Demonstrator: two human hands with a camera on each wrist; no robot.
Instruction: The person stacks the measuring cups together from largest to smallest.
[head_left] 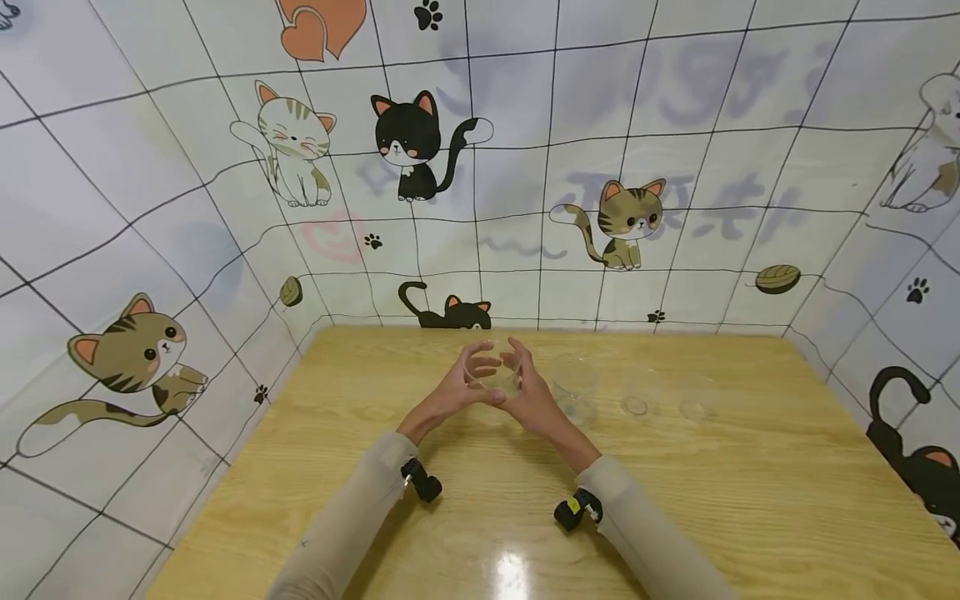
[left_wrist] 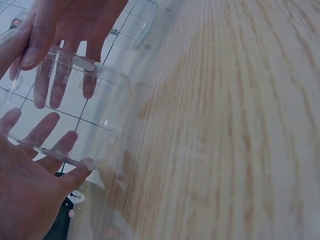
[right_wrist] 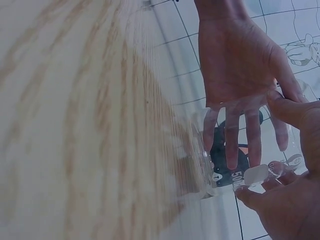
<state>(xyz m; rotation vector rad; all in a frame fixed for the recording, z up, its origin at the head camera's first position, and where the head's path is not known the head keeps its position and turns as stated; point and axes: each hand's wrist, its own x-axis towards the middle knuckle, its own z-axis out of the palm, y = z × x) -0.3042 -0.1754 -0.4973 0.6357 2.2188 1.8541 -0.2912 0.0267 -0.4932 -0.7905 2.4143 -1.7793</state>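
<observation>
Both hands hold a clear glass beaker [head_left: 495, 377] between them near the back of the wooden table. My left hand [head_left: 454, 385] is round its left side and my right hand [head_left: 532, 393] round its right, with the thumbs close together on the near side. In the left wrist view, the beaker wall [left_wrist: 111, 102] carries white volume marks and a white patch, and the fingers show through the glass. The right wrist view shows the same beaker [right_wrist: 199, 167] low over the tabletop, its base side toward the wood.
To the right of the hands stands another large clear beaker [head_left: 575, 390]. Further right are two smaller clear glass vessels, a nearer one [head_left: 637, 404] and a fainter one [head_left: 697, 407]. A cat-print cloth [head_left: 517, 233] walls the table [head_left: 450, 517] at the back and sides.
</observation>
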